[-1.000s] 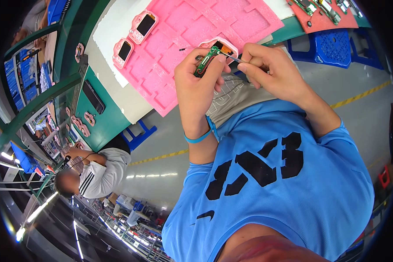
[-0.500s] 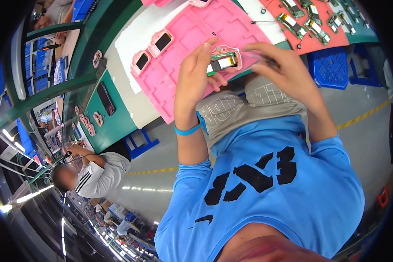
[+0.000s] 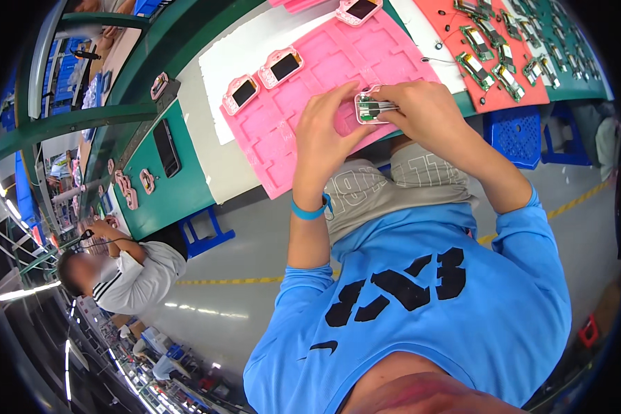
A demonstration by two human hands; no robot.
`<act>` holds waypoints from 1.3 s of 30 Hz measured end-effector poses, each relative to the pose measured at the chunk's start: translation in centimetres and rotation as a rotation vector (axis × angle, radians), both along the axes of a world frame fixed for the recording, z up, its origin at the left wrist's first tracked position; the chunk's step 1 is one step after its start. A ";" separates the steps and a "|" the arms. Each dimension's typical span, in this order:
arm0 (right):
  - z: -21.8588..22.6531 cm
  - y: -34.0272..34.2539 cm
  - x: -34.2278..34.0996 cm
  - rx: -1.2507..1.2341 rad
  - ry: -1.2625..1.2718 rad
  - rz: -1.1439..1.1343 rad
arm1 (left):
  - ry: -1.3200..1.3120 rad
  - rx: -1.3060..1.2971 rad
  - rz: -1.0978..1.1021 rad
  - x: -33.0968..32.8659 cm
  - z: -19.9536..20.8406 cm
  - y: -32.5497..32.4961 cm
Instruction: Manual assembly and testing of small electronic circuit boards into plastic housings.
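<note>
My left hand (image 3: pixel 319 134) curves around a small pink device casing (image 3: pixel 373 122), thumb on its near side and fingers on its far side. Inside the casing a green circuit board (image 3: pixel 368 110) shows. My right hand (image 3: pixel 428 114) pinches slim grey tweezers (image 3: pixel 386 105), whose prongs reach over the board; its fingers hide part of the casing. Both hands are above the near edge of a pink moulded tray (image 3: pixel 283 159). Two pink devices with dark screens, one (image 3: pixel 241 94) and another (image 3: pixel 283 67), lie in the tray's left part.
A third pink device (image 3: pixel 360 10) sits at the tray's far end. On the right, a red mat (image 3: pixel 490 100) carries several circuit boards with batteries (image 3: pixel 475 70). A blue stool (image 3: pixel 514 138) stands below the bench. At left, a person in a white shirt (image 3: pixel 134 283) sits by the green bench.
My right hand has moved left onto the casing, bringing the tweezers over its board. The silvery battery that showed is now mostly hidden. The whole view has shifted slightly.
</note>
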State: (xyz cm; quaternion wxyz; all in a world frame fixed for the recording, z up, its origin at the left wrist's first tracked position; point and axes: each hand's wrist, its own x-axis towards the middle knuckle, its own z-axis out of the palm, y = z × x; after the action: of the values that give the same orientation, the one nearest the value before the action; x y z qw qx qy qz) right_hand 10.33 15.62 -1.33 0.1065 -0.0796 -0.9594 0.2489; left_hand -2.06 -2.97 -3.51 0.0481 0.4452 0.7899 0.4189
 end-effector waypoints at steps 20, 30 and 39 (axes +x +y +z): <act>0.8 3.6 2.2 -0.543 0.112 -0.204 | -0.373 0.179 0.094 -0.4 -0.7 -0.7; -1.5 4.4 4.4 -0.237 -0.002 -0.218 | -0.094 -0.036 0.217 -13.9 7.2 -3.5; -0.3 6.1 3.0 -0.211 -0.005 -0.200 | 0.050 -0.161 0.395 -33.6 0.7 2.2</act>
State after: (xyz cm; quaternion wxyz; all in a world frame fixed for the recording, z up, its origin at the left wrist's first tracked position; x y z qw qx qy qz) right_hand 13.34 21.71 -1.65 0.1196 -0.1863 -0.9153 0.3364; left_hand -35.71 -0.75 -2.80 -0.0191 0.2866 0.8937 0.3447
